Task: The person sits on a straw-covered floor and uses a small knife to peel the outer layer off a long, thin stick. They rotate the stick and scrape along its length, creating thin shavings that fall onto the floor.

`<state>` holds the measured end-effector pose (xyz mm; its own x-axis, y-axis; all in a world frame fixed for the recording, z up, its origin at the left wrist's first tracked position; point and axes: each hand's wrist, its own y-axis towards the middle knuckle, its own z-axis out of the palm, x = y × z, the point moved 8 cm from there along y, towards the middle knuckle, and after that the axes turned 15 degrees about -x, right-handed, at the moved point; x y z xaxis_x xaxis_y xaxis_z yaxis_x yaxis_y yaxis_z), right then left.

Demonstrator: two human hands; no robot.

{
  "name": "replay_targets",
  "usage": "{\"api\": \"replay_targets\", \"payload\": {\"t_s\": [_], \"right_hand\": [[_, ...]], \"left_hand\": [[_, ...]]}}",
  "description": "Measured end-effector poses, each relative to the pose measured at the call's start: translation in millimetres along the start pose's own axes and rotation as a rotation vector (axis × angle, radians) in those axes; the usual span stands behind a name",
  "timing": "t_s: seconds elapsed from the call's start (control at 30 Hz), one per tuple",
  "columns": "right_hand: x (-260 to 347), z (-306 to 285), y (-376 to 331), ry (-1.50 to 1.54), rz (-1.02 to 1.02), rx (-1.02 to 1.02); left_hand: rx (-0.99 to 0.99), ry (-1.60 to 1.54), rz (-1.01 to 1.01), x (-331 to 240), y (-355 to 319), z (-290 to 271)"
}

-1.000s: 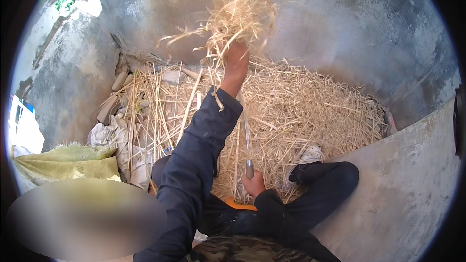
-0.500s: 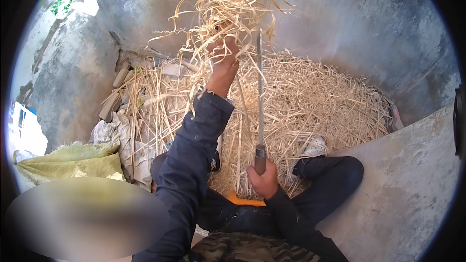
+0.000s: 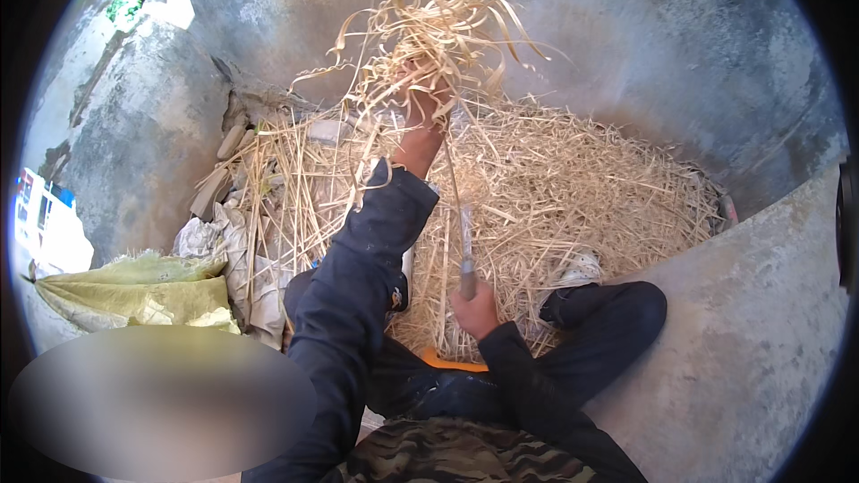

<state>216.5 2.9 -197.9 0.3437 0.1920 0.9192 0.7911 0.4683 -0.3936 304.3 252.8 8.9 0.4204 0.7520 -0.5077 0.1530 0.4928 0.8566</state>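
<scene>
My left hand [image 3: 424, 112] is raised at arm's length, closed round a bunch of pale, curly bamboo-like strips [image 3: 429, 31]. Loose ends spread above it and hang over my fingers, hiding most of them. From this bunch a thin straight strip [image 3: 454, 170] runs down toward my right hand. In my right hand [image 3: 477, 311], close to my body, is a long knife [image 3: 466, 250] gripped by its handle. Its blade points away from me, looks foreshortened and lies beside the thin strip; whether they touch I cannot tell.
Shavings [image 3: 573, 188] cover the floor between my legs and the concrete wall [image 3: 617, 45]. Longer straight strips [image 3: 286, 170] lean at the left, near a yellow-green sack [image 3: 143, 295]. An orange object [image 3: 452, 364] lies at my lap. A low concrete ledge [image 3: 716, 331] slopes on the right.
The knife blade, seen long and upright before, now appears much shorter and tilted away. My right hand has shifted slightly left, while my left hand and its bunch moved slightly right and down.
</scene>
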Motion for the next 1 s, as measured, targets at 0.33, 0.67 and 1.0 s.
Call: {"api": "replay_targets", "payload": {"t_s": [0.33, 0.67, 1.0], "right_hand": [[48, -25, -19, 0.069, -0.219, -0.127], [38, -28, -33, 0.101, -0.18, -0.017], [-9, -25, -9, -0.023, -0.054, -0.016]], "left_hand": [[-0.167, 0.003, 0.181, 12, 16, 9], [-0.072, 0.275, 0.489, -11, 4, 11], [-0.118, 0.62, 0.754, -13, 19, 23]]}}
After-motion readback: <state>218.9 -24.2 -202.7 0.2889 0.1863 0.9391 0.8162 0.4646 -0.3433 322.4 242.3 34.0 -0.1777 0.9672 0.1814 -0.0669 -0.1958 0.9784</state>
